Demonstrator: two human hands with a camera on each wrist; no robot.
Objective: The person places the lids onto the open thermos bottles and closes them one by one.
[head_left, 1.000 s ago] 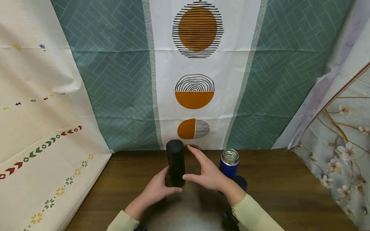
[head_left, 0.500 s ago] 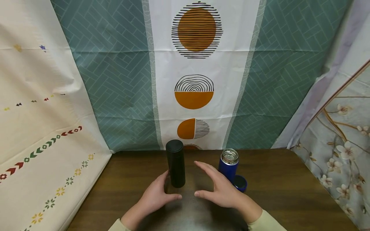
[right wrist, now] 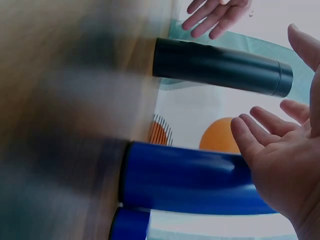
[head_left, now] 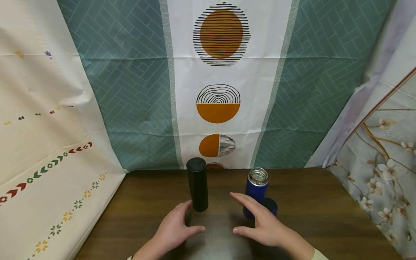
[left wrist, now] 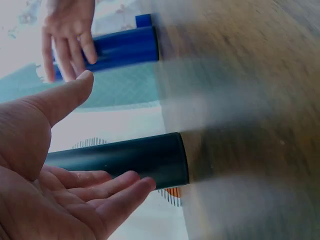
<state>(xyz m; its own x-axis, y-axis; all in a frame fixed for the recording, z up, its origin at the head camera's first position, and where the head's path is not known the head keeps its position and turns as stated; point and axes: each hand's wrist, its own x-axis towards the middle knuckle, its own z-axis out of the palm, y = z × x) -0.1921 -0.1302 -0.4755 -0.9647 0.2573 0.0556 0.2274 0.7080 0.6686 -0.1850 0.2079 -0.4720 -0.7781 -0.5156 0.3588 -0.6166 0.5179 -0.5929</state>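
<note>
A tall black vacuum flask (head_left: 198, 186) with its lid on stands upright on the brown table. My left hand (head_left: 173, 227) is just in front and to the left of it, thumb spread from relaxed fingers, holding nothing. Further right, a blue vacuum flask (head_left: 255, 189) stands without a lid, its steel mouth showing. A blue cap with a dark top (head_left: 270, 206) sits on the table beside its base. My right hand (head_left: 264, 224), likewise spread and holding nothing, is in front of the blue flask and overlaps its lower part in the head view.
The wooden table (head_left: 149, 195) reaches back to a green and white patterned cloth (head_left: 139, 108) with orange circles. A cream cloth (head_left: 48, 173) hangs along the left side, a floral cloth (head_left: 383, 180) along the right.
My right hand has drawn away from the black flask, moving right and toward me. My left hand has pulled back slightly toward me. The flasks and the cap stay in place.
</note>
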